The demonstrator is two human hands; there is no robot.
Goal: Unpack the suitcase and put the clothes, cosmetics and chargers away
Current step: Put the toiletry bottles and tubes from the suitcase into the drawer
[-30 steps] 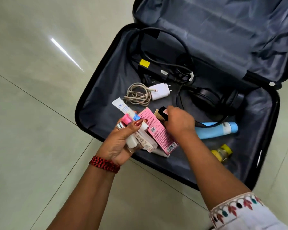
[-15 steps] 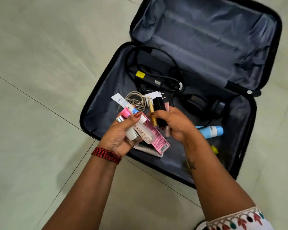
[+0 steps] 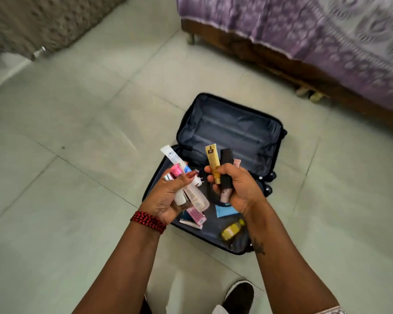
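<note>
The black suitcase (image 3: 232,123) lies open on the tiled floor, its grey lining showing. My left hand (image 3: 168,198) grips a bundle of cosmetics: a white tube (image 3: 171,156), a pink-capped tube (image 3: 175,171), a clear bottle (image 3: 196,198) and a pink box (image 3: 196,215). My right hand (image 3: 238,189) holds a gold tube (image 3: 213,162), a black cylinder (image 3: 227,165) and a pale pink bottle (image 3: 225,193). Both hands are raised above the case. Inside it lie a yellow bottle (image 3: 232,230) and a blue item (image 3: 225,210); the chargers are hidden behind my hands.
A bed with a purple patterned cover (image 3: 315,28) on a wooden frame (image 3: 270,55) stands at the back right. A patterned curtain or wall (image 3: 43,21) runs along the back left. My dark shoe (image 3: 238,295) is at the bottom, near the case.
I have risen, so the suitcase looks smaller and farther. Both hands lifted away from the case with their cosmetics. The bed has come into view.
</note>
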